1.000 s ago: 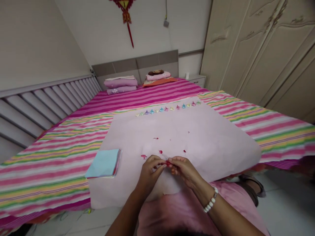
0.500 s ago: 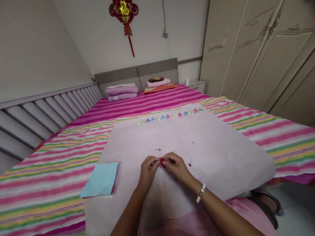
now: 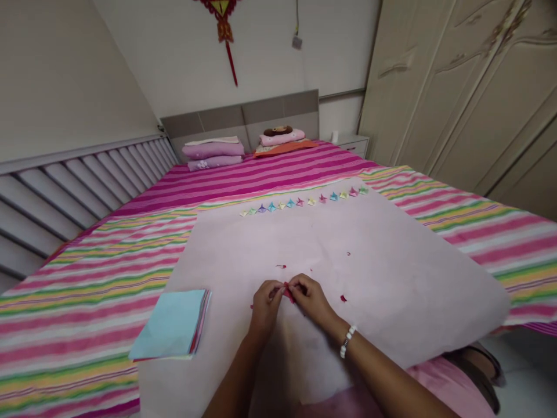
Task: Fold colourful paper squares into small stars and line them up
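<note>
Between my two hands is a small piece of red folded paper (image 3: 289,293), pinched from both sides above a large pale sheet (image 3: 243,249). My left hand (image 3: 265,302) grips its left edge with thumb and forefinger. From the other side my right hand (image 3: 310,297), with a white beaded bracelet on the wrist, pinches it too. Fingers cover much of the paper, so its exact folded shape is hidden. Small red scraps lie near: one strip (image 3: 281,266) beyond the hands, another scrap (image 3: 343,298) to the right.
A stack of square coloured paper (image 3: 169,324), light blue on top, lies at the left. Several small folded paper pieces (image 3: 300,201) form a row along the sheet's far edge. Striped bedding (image 3: 161,261) surrounds the sheet, with a bed rail (image 3: 87,152) on the left.
The view has tilted down slightly, so the wall ornament is cut off more at the top. Both hands keep their pinch on the red paper, with the fingers shifted only a little.
</note>
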`<control>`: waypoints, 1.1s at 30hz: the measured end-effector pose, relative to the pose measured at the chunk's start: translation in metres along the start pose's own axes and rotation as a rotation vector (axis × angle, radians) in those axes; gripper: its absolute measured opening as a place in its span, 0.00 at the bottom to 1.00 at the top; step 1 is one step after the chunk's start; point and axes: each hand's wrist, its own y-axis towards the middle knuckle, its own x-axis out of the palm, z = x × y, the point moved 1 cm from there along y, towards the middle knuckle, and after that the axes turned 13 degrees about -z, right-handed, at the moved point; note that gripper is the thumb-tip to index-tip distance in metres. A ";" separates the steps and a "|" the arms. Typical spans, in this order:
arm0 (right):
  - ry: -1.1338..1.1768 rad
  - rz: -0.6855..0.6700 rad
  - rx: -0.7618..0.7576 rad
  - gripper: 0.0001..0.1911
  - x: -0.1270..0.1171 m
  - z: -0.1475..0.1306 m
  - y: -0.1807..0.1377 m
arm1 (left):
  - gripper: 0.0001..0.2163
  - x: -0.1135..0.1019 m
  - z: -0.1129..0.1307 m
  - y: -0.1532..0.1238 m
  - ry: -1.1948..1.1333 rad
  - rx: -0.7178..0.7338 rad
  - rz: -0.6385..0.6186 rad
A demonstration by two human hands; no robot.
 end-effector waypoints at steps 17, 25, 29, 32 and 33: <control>0.112 0.073 0.025 0.04 -0.001 0.013 -0.005 | 0.05 0.005 -0.006 -0.008 0.077 -0.006 0.066; 0.145 0.128 0.040 0.03 -0.003 0.016 -0.003 | 0.07 -0.004 -0.008 -0.010 0.162 0.067 -0.019; 0.155 0.135 0.042 0.03 -0.003 0.016 -0.003 | 0.08 -0.005 -0.008 -0.009 0.214 0.106 -0.090; 0.160 0.135 0.046 0.04 -0.003 0.016 -0.003 | 0.09 -0.009 -0.005 -0.010 0.333 0.123 -0.158; 0.160 0.135 0.046 0.04 -0.003 0.016 -0.003 | 0.09 -0.011 -0.004 -0.010 0.382 0.126 -0.187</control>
